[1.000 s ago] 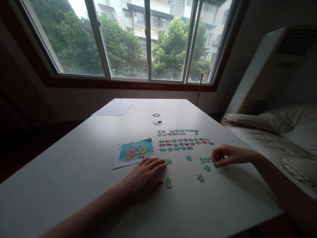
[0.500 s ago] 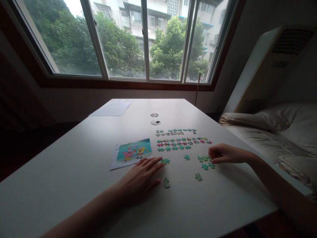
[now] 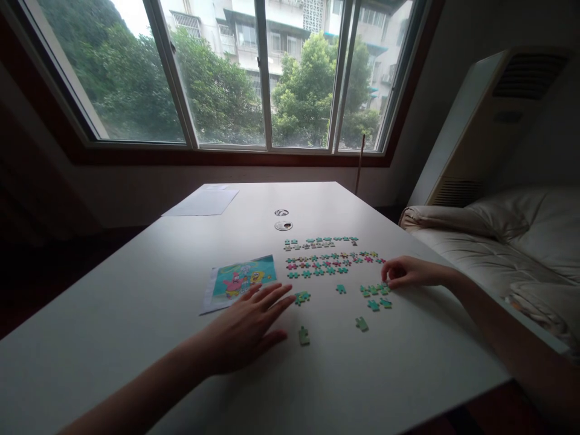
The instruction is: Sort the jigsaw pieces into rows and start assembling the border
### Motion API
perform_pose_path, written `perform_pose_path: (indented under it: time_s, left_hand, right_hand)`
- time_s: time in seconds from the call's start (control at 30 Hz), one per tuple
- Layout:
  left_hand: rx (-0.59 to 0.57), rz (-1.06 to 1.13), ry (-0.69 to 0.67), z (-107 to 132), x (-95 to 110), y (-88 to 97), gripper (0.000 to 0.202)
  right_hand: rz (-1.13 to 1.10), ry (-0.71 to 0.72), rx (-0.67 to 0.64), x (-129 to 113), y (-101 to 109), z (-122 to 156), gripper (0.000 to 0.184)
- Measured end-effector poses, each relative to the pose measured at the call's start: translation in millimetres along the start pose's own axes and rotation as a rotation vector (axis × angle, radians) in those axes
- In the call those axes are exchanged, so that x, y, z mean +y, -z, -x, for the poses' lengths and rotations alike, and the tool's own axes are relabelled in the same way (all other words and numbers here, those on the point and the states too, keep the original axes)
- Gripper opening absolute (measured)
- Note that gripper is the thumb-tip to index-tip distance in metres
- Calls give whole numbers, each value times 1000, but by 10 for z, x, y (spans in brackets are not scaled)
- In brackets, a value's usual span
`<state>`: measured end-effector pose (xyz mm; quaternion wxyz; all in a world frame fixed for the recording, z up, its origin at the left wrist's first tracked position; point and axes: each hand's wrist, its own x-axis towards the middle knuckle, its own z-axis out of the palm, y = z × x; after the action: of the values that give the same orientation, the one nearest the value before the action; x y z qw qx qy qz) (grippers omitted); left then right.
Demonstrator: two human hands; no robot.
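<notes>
My left hand (image 3: 254, 326) lies with its fingers stretched and slightly spread over the lower right corner of a cartoon picture sheet (image 3: 244, 278). Its fingertips reach close to a small joined clump of jigsaw puzzle pieces (image 3: 302, 297). A single green piece (image 3: 303, 336) lies to the right of the thumb. At the right, my right hand (image 3: 410, 272) has its fingers curled and the tips pinched on a jigsaw puzzle piece at the right end of a green cluster (image 3: 374, 291); the fingers partly hide it. Below the cluster are two teal pieces (image 3: 373, 306) and a loose green one (image 3: 361, 324).
Several rows of loose jigsaw pieces (image 3: 319, 264) spread beyond my hands, with one teal piece (image 3: 341, 289) on its own. Two round fittings (image 3: 283, 226) sit farther back on the white table (image 3: 136, 290). Papers (image 3: 202, 201) lie far left; a sofa (image 3: 480, 235) stands right.
My right hand has shifted slightly up, uncovering more of the cluster's right end. My left hand has drawn back a little to the left, its fingers more spread.
</notes>
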<state>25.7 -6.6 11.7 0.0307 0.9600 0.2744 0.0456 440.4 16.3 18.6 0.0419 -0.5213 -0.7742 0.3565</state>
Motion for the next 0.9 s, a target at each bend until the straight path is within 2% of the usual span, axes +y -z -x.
perform_pose_path:
  time_s: [0.1, 0.17, 0.23, 0.27, 0.33, 0.63, 0.9]
  left_hand:
    - [33, -46, 190, 56, -128, 47, 51]
    - [51, -81, 422, 96, -206, 16, 56]
    - [0, -93, 590, 136, -246, -51, 59]
    - [-41, -93, 629, 156, -247, -87, 60]
    - [-77, -122, 669, 193, -210, -142, 63]
    - [6, -237, 617, 289, 158, -150, 56]
    - [-29, -263, 608, 296, 262, -141, 59]
  right_hand:
    - [-7, -9, 4, 22, -11, -20, 40]
    - [2, -25, 12, 25, -15, -23, 41]
    - [14, -38, 11, 23, -16, -23, 41]
    - [19, -41, 6, 22, -17, -23, 41]
    - [21, -39, -4, 26, -19, -21, 41]
    - [26, -39, 12, 70, -40, -9, 41]
    - [47, -32, 2, 54, -41, 2, 38]
